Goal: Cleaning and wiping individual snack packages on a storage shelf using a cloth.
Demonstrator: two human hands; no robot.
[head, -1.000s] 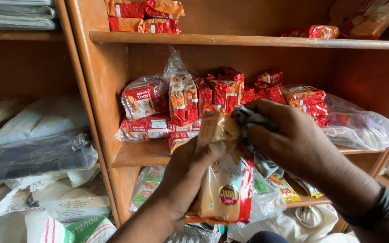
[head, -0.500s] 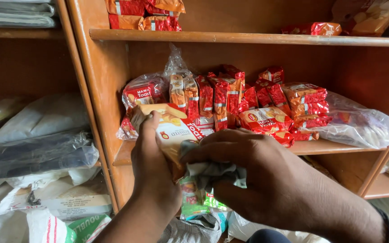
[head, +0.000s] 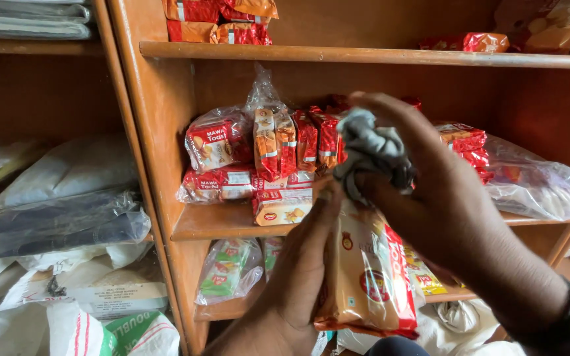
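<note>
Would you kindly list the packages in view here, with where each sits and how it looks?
Tan and red snack packet: held upright by the left hand, long and glossy.
Grey cloth: bunched in the right hand, at the packet's top.
Red packets in clear bags: middle shelf, stacked.
Green packets: lower shelf, bagged.
Orange-red packets: top shelf.

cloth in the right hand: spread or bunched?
Bunched. The grey cloth sits as a crumpled wad in the right hand, above the packet that the left hand holds upright.
</note>
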